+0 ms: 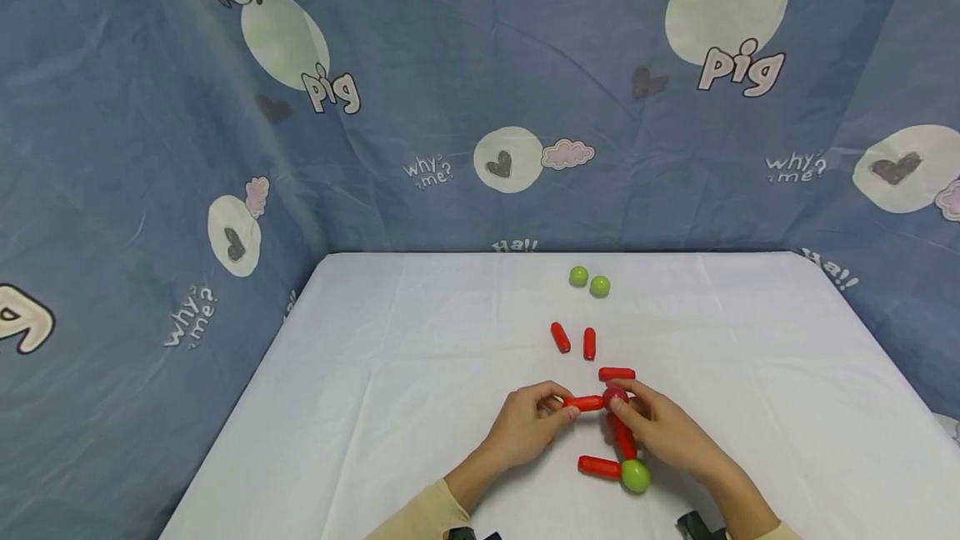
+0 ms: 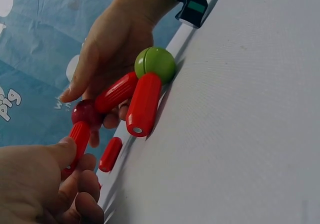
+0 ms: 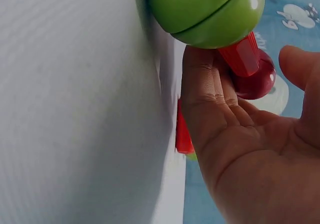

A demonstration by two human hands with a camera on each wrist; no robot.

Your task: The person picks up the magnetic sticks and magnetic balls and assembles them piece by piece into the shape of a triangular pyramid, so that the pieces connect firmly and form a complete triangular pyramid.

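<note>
My left hand [image 1: 531, 423] pinches a red rod [image 1: 585, 403] between thumb and fingers. The rod's far end meets a dark red ball [image 1: 615, 397]. Around that ball, my right hand [image 1: 667, 432] has its thumb on the near side and its fingers behind and beneath. From the ball a second red rod [image 2: 117, 92] runs to a green ball [image 1: 635, 476] with a groove round it. Another red rod [image 2: 144, 103] sticks out of the green ball to the left, its end showing a small silvery disc. The right palm shows beside the joined pieces in the right wrist view.
A loose red rod [image 1: 617, 373] lies just beyond the hands. Two more, a left rod [image 1: 560, 337] and a right rod [image 1: 589, 343], lie farther back. Two green balls [image 1: 600, 286] sit near the back of the white table [image 1: 420, 323]. A blue patterned cloth [image 1: 420, 90] hangs behind.
</note>
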